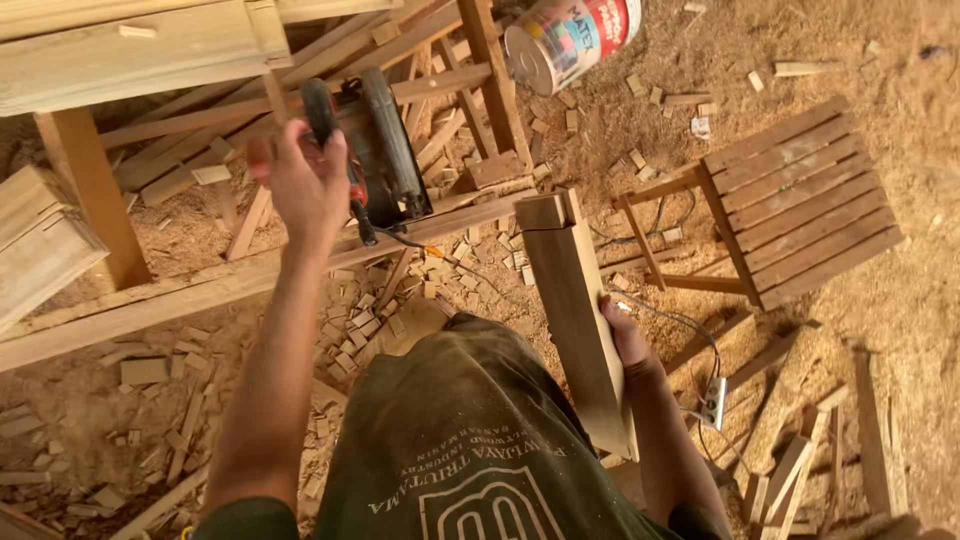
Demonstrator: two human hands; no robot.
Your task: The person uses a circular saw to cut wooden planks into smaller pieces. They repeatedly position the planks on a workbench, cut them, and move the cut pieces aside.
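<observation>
My left hand [303,182] is raised above the workbench beam, gripping the black handle of a circular saw [375,150] that rests on the long wooden beam [150,300]. My right hand [625,335] holds a wooden plank [575,305] upright beside my body, fingers wrapped behind its right edge. A short block is fixed at the plank's top end. The saw's cord trails down from the beam.
A slatted wooden chair [790,200] stands to the right. A paint can [565,38] lies on its side at the top. Offcuts and sawdust cover the floor; a power strip [714,402] and loose slats [790,470] lie at lower right. Wooden frames stand at left.
</observation>
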